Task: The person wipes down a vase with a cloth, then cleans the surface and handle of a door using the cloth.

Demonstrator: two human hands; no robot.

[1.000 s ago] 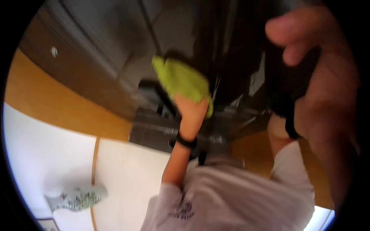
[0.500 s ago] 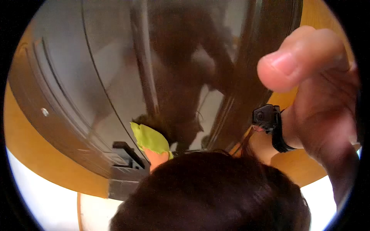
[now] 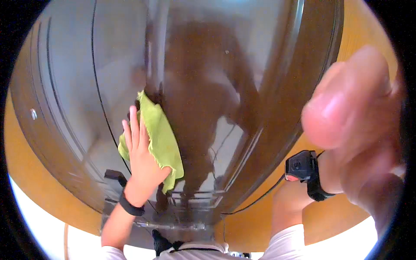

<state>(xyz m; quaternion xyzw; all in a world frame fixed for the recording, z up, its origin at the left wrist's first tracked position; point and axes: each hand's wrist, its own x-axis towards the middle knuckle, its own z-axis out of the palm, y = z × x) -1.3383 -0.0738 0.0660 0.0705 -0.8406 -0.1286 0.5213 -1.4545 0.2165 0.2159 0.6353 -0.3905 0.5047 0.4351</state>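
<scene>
My left hand [image 3: 143,162] lies with its fingers stretched out on a lime-green cloth [image 3: 162,132], pressing it to a dark, glossy panelled surface [image 3: 199,65]. Part of the cloth bunches by the thumb, and its upper corner points away from me. A black band [image 3: 131,206] circles that wrist. Very near the lens on the right, my right hand [image 3: 355,117] looms large and blurred, its thumb and fingers bent. The picture's edge hides part of it and whatever it may grip. A small black camera [image 3: 301,166] is strapped to the right wrist.
Orange-brown wood [image 3: 251,221] borders the dark surface. A black handle-like piece [image 3: 115,177] sticks out left of my left wrist. A small shiny round fitting [image 3: 34,114] sits at far left. A thin black cord [image 3: 260,198] runs from near the right wrist.
The left hand and cloth have come into fuller view, farther up the dark surface. Dark hair that covered the bottom has left the picture. The right hand appears slightly lower.
</scene>
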